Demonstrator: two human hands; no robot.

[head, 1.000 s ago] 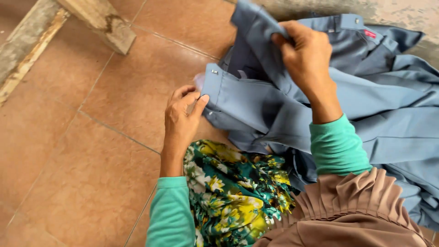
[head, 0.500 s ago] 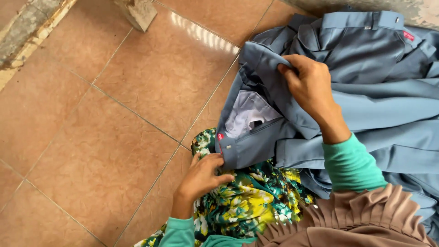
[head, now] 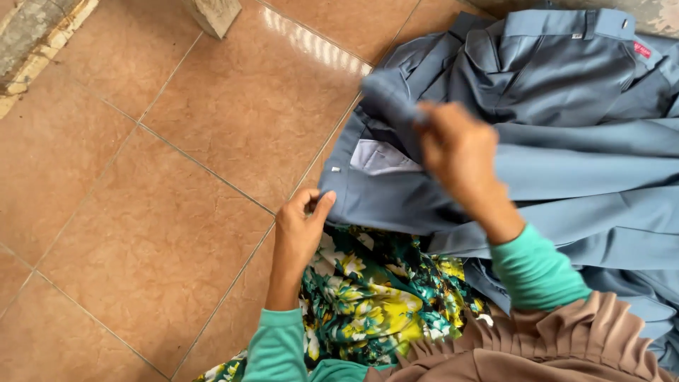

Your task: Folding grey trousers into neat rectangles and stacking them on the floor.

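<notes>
A pile of grey-blue trousers (head: 552, 141) lies on the tiled floor at the right. My left hand (head: 300, 230) pinches the near corner of one pair's waistband, where a small white button shows. My right hand (head: 460, 152) grips the other waistband flap, lifted and blurred, so the white pocket lining (head: 378, 157) is exposed between them. Both arms wear teal sleeves. A green and yellow floral cloth (head: 375, 297) covers my lap under the trousers.
Brown floor tiles (head: 141, 212) stretch to the left. A wooden leg (head: 212, 14) stands at the top, a concrete edge (head: 28, 35) at the top left. A pleated brown cloth (head: 552, 346) hangs at the bottom right.
The view has shifted so the trousers sit further right. My left hand moved up onto the waistband corner and my right hand spread the waistband wider, baring more white lining.
</notes>
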